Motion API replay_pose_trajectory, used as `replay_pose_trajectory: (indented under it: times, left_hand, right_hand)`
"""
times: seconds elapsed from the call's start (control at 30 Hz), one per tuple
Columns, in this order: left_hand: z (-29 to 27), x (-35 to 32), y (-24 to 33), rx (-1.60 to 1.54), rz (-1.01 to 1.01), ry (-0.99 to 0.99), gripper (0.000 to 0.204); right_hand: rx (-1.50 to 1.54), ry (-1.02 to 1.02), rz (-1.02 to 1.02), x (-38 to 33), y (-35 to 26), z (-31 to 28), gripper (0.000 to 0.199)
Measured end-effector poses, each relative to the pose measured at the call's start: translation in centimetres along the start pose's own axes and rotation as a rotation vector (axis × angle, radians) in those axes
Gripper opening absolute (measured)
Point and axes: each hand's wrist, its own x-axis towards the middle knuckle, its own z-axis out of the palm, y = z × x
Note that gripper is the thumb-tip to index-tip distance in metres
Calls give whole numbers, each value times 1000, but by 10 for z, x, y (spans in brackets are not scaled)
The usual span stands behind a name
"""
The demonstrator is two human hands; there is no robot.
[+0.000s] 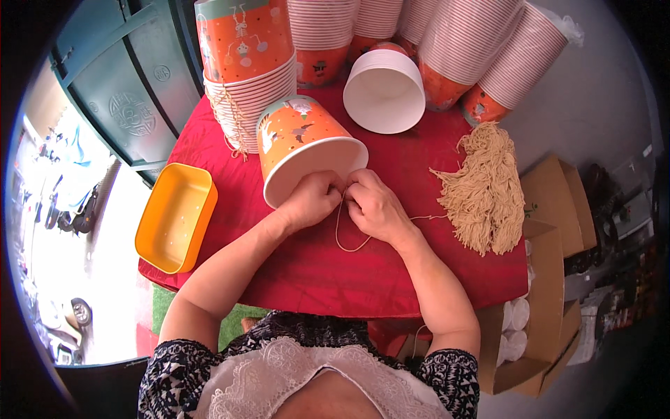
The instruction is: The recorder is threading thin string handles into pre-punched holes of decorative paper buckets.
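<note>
One tapered paper tub (296,143), string (338,230)

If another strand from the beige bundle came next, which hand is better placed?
Probably the right hand: the beige bundle lies on its side of the table. The left hand is farther off, at the tilted orange cup, though both look busy.

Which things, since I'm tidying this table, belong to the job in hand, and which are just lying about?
Likely in the job:
tilted orange bucket
thin cord at left hand and right hand
beige bundle
stacked buckets

Apparently just lying about:
yellow tub
open cardboard box
</note>
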Motion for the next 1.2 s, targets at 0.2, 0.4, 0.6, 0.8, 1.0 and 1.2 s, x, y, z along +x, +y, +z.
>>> replay_pose_trajectory:
  times: [0.2,0.4,0.6,0.8,1.0,1.2]
  left_hand:
    - [4,-3,5,174,112,-15,11]
    - [10,-4,1,285,142,-1,13]
    - [12,-4,-1,274,115,43,11]
    - [11,-5,0,196,109,76,9]
    - [8,-5,-1,92,84,90,9]
    - [7,-3,-3,-115,-140,128,12]
  right_hand:
    - [4,-51,132,-2,-3,1,9]
    - [9,-17,232,-2,-7,5,7]
    - [180,-4,286,-1,-4,-1,10]
    - [46,-94,299,-1,-14,-1,11]
    - [20,-20,333,-5,0,-2,10]
    - [-201,4,477,-2,9,-17,11]
